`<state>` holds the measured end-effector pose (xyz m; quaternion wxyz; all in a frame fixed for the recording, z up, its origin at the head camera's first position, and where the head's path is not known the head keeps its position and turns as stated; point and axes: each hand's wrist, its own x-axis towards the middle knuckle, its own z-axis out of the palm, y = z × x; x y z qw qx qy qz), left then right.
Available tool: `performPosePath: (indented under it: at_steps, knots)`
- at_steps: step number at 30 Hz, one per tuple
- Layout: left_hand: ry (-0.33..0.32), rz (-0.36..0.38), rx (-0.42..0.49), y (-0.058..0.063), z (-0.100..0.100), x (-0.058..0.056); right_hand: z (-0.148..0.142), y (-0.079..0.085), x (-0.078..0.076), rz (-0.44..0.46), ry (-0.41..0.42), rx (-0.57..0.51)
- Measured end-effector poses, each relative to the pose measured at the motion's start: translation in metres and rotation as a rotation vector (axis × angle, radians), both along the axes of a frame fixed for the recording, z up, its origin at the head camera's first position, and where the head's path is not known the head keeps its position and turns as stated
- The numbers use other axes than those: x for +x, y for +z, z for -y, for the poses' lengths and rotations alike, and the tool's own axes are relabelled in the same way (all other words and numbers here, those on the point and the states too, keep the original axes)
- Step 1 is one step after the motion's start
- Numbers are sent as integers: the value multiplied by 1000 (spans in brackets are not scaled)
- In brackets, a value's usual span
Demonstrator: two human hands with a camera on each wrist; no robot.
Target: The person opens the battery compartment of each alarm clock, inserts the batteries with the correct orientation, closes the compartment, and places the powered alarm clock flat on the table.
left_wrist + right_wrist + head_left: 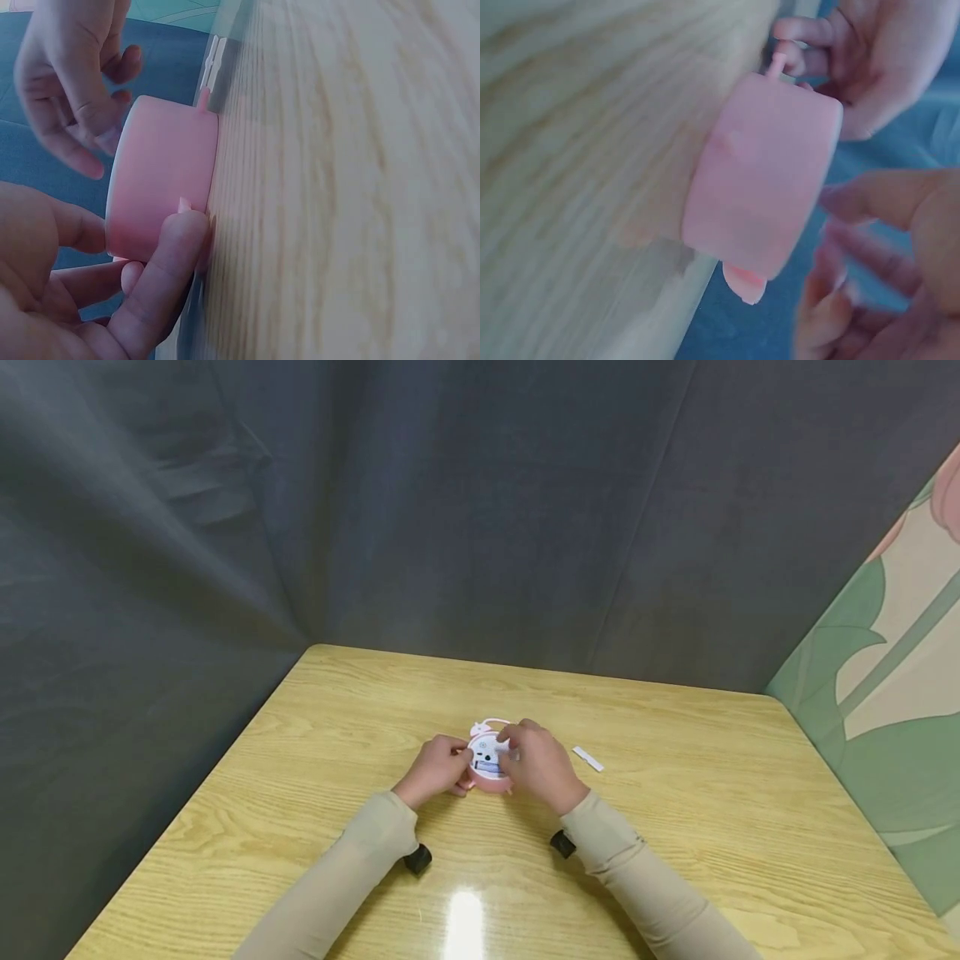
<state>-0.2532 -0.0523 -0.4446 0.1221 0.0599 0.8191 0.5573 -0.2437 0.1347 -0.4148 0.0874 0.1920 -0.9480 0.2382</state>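
A pink twin-bell alarm clock lies on the table with its white back facing up. Its battery compartment is uncovered, and a bluish strip shows inside, too small to identify surely. My left hand grips the clock's left side, thumb at the back's rim and fingers by a small pink foot. Over the right part of the back hovers my right hand, its fingers loosely bent and spread. Nothing shows between them; whether a fingertip touches the clock I cannot tell.
To the right of the clock, a narrow white cover lies on the wooden table. Dark curtains hang behind and to the left, and a leaf-patterned panel stands at the right.
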Motion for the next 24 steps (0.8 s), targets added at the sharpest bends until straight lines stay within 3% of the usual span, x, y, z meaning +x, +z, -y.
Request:
performPosePath:
  at_steps: [4,10,16,24]
  knots:
    - [5,-1,0,-2,0,0,-8,1,-7,206,-113,-66]
    - [7,-4,-16,-1,0,0,-17,-4,-13,439,-152,-214]
    - [7,13,-27,1,-2,0,-20,-3,-14,494,-179,-274]
    - [5,16,-31,2,-2,1,-11,-4,-9,461,-225,-231]
